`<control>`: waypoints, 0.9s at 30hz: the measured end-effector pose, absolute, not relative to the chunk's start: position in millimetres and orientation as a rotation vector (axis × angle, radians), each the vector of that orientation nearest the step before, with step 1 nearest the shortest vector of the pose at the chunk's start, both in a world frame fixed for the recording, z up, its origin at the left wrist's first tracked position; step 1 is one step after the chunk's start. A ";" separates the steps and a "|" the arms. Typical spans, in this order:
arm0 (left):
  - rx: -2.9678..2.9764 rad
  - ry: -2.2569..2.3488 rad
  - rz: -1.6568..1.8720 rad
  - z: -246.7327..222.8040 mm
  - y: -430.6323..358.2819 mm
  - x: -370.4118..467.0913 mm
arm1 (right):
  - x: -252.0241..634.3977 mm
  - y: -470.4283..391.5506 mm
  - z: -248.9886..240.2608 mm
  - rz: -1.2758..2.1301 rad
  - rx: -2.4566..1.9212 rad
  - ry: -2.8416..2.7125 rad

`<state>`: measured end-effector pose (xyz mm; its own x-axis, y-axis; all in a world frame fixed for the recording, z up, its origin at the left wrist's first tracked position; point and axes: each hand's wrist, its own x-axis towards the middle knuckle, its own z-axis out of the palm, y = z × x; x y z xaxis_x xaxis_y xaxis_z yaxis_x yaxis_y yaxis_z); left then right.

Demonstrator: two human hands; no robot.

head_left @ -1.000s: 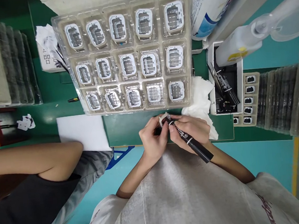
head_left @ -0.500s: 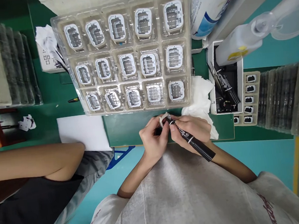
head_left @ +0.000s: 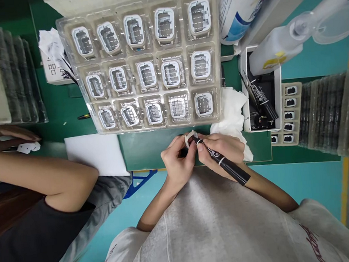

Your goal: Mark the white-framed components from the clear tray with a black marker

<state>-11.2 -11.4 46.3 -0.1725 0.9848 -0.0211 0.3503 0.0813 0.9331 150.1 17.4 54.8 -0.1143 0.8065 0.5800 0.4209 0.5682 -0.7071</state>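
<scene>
Co-worker's hand [head_left: 11, 135] now in at left, by white scraps [head_left: 29, 148]; work undisturbed. Left hand [head_left: 177, 153] pinching white frame [head_left: 189, 135] near blister tray [head_left: 181, 19], right hand [head_left: 224, 147] clamped on marker pen [head_left: 229, 166], tip at frame.

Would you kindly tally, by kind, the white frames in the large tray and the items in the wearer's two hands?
White frames in the large tray: 14
Pale part in the left hand: 1
Black marker in the right hand: 1
Total: 16
</scene>
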 end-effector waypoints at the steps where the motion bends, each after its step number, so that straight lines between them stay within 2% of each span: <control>1: 1.354 1.631 1.100 46.4 -11.2 -11.1 | 149.9 16.9 54.4 0.453 -1.028 -1.732; 27: 1.337 1.641 1.122 47.4 -7.7 -11.0 | 150.9 16.7 56.1 0.479 -1.038 -1.710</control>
<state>-11.0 -7.7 47.4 -0.1945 0.9808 -0.0117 0.3450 0.0795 0.9352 150.9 16.7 56.1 -0.0936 0.8212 0.5629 0.4098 0.5470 -0.7300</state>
